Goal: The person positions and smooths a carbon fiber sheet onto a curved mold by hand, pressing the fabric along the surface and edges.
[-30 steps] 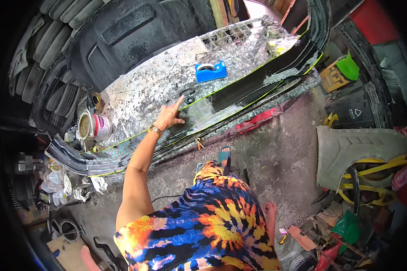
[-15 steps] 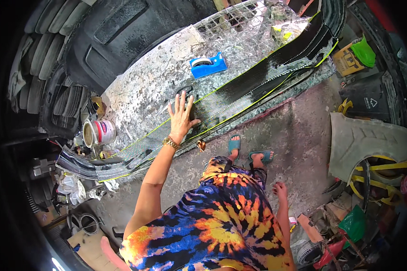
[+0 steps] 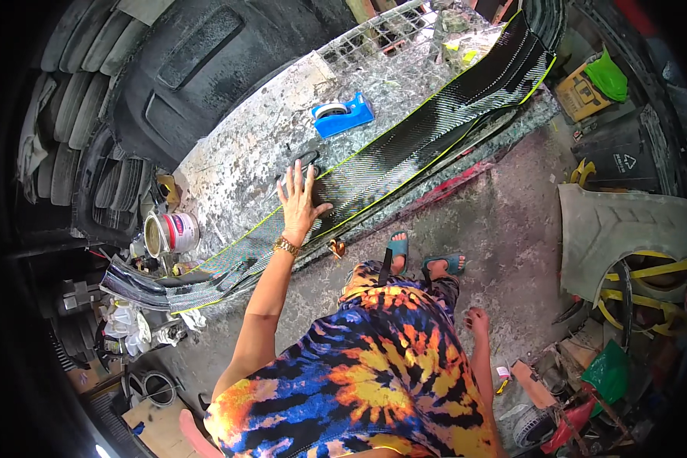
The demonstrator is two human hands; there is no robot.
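A long strip of black woven carbon-fibre cloth (image 3: 404,145) with yellow-green edges lies over a long, curved part along the near side of the workbench. My left hand (image 3: 299,208) rests flat on the cloth, fingers spread and nothing held. Just beyond its fingertips lie the black handles of scissors (image 3: 307,158); the hand hides part of them. Farther back on the bench stands a blue tape dispenser (image 3: 345,118) with a roll in it. Down at my right side hangs my right hand (image 3: 477,321), empty, with fingers loosely bent and slightly apart.
An open tin (image 3: 177,232) stands at the bench's left end. A large black panel (image 3: 206,69) leans behind the bench (image 3: 244,145). To the right are a cardboard box (image 3: 580,95) and a grey fender (image 3: 614,237). Clutter covers the floor at lower right.
The view has shifted slightly. My left hand stays spread on the cloth near the scissors, with its fingers a little nearer the handles. My right hand still hangs at my side.
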